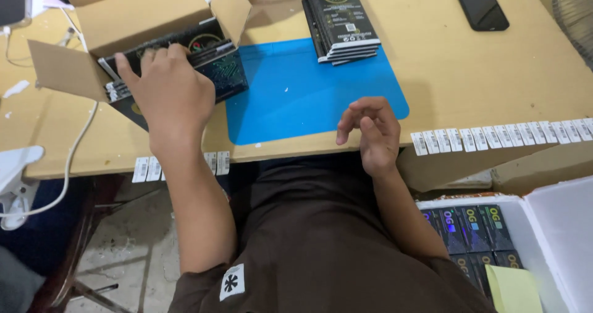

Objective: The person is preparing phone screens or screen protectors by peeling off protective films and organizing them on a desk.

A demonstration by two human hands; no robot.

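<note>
Currently the left hand (173, 93) grips flat black printed packets (204, 59) standing inside the open brown cardboard box (142, 10); the right hand (374, 131) hovers half-curled, empty, beside the blue rectangular mat (296, 97). Packing seems underway; seating them squarely likely follows.

Head view, steeply down, close
</note>
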